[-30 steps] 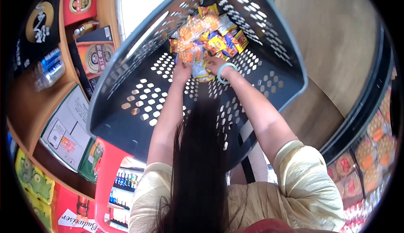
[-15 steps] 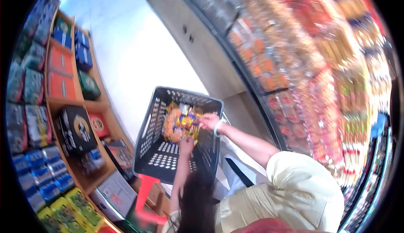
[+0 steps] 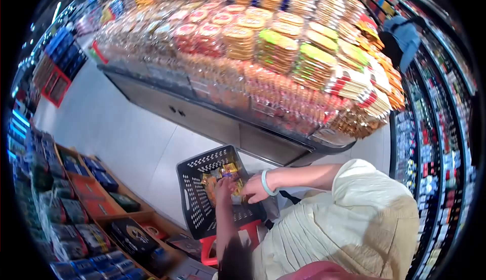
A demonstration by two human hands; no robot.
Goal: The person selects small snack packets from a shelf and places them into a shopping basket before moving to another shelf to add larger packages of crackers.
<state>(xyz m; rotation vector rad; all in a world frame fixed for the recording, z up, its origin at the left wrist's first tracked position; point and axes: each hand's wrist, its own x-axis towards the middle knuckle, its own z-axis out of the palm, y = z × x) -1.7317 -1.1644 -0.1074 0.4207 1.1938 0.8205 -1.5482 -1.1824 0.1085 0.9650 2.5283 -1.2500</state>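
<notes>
Both hands are down in a black plastic basket [image 3: 194, 205]. The right hand [image 3: 254, 191] lies on a heap of orange and yellow snack packets [image 3: 221, 174] with its fingers curled. It is too small in view to tell whether its grip is closed on a packet or only resting there. A pale green bracelet [image 3: 267, 183] sits on that wrist. The left hand [image 3: 223, 187] is just beside it, fingers in among the same packets, and its grip cannot be made out either.

The packets lie heaped against the far end of the basket, whose near end shows bare perforated floor. The basket rests tilted on a red stand [image 3: 207, 249]. The person wears a pale yellow shirt [image 3: 354, 219].

Beyond the basket is a white tiled floor [image 3: 126, 138], then a long display island [image 3: 212, 120] with grey cabinet doors, stacked high with round biscuit packs [image 3: 276, 47]. Wooden shelves [image 3: 86, 199] of boxed goods stand to the left. An aisle of bottles [image 3: 430, 143] runs along the right, where another person in blue [image 3: 404, 33] stands.
</notes>
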